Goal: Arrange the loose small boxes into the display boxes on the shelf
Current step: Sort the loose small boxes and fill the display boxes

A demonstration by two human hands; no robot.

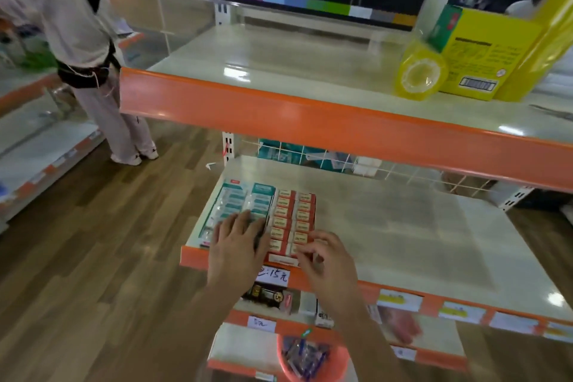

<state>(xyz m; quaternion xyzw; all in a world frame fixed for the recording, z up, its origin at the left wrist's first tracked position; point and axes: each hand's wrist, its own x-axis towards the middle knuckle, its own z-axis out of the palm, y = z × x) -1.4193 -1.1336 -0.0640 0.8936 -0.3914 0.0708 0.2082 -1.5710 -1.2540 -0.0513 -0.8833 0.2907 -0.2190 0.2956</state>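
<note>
We see the left hand [237,243] lying flat, fingers straight and spread, palm down on the near end of the teal display box [238,211]. It grips nothing. The fingertips reach onto the rows of small pale boxes inside, and the heel of the hand sits over the orange shelf lip [193,257].

Just to the right of it, the right hand [325,257] has its fingers curled, thumb and forefinger pinching at the near right corner of the red display box [293,223]. Motion blur keeps us from telling whether the pinch is on a single small box or on the edge of the carton.

The red display box lies between the two hands and runs away from them, touching the teal one along its long side. It holds two columns of small red-and-white boxes [280,222], packed flat and close. Both cartons sit at the left front corner of the middle shelf [403,226].

Directly below the hands, a handwritten price tag [274,277] hangs on the shelf lip. Further below, a pink basket [310,357] holds wrapped pens. Above and to the right of the hands, on the top shelf, stand a yellow carton [483,56] and a yellow tape roll [420,73], touching. Far to the left, another person [77,40] stands on the wooden floor.
</note>
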